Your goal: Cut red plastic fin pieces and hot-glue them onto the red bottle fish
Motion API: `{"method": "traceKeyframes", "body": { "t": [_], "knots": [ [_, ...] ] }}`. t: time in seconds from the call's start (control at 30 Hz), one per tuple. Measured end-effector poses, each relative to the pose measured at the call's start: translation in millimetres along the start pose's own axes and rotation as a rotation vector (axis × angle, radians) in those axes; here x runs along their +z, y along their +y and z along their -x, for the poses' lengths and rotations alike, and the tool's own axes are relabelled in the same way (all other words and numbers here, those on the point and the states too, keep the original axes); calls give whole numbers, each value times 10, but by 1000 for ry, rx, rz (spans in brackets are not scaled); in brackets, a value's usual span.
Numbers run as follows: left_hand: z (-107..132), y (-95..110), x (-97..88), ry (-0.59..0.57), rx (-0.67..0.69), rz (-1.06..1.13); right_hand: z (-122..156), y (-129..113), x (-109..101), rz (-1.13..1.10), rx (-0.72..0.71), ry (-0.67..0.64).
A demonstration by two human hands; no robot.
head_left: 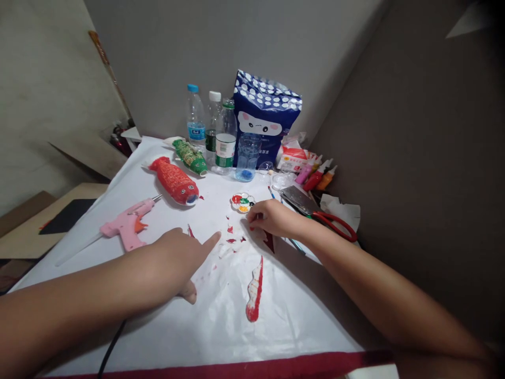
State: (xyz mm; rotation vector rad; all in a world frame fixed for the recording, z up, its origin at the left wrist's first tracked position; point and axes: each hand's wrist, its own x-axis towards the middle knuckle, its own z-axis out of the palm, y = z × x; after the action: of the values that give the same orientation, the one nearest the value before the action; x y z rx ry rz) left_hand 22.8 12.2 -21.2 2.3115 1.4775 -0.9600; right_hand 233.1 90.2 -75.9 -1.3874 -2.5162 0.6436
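Note:
My left hand (183, 263) hovers over the white covered table with its index finger stretched towards small red scraps (230, 229) and the thumb apart; it holds nothing. Fingertips pinched together, my right hand (268, 217) is low over the table just in front of a small paint palette (243, 202). A bit of red shows at those fingertips, too small to name. A dark red pointed piece (269, 242) is beneath the right hand, partly hidden by it. Closer to me lies a narrow red and white piece (255, 289) with one wavy edge.
On the left are a pink glue gun (128, 223), a red fish (173, 180) and a green fish (190, 157). Plastic bottles (225, 142), a cup (248, 158) and a blue bag (268, 105) stand behind. Red-handled scissors (337, 223) and paint tubes (315, 179) lie right.

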Motion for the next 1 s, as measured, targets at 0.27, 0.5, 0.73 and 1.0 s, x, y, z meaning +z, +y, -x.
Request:
{"method": "traceKeyframes", "body": {
  "t": [0.27, 0.5, 0.73, 1.0],
  "knots": [
    [-119, -68, 65, -8, 22, 3, 35, 60, -102, -15, -15, 32],
    [-84, -60, 46, 8, 8, 7, -1, 98, 40, -1, -10, 72],
    [-86, -61, 48, 17, -4, 14, -44, 125, 43, 26, -31, 137],
    [-179, -129, 145, 16, 55, 7, 46, -88, 174, -19, -168, 52]
  ]
}}
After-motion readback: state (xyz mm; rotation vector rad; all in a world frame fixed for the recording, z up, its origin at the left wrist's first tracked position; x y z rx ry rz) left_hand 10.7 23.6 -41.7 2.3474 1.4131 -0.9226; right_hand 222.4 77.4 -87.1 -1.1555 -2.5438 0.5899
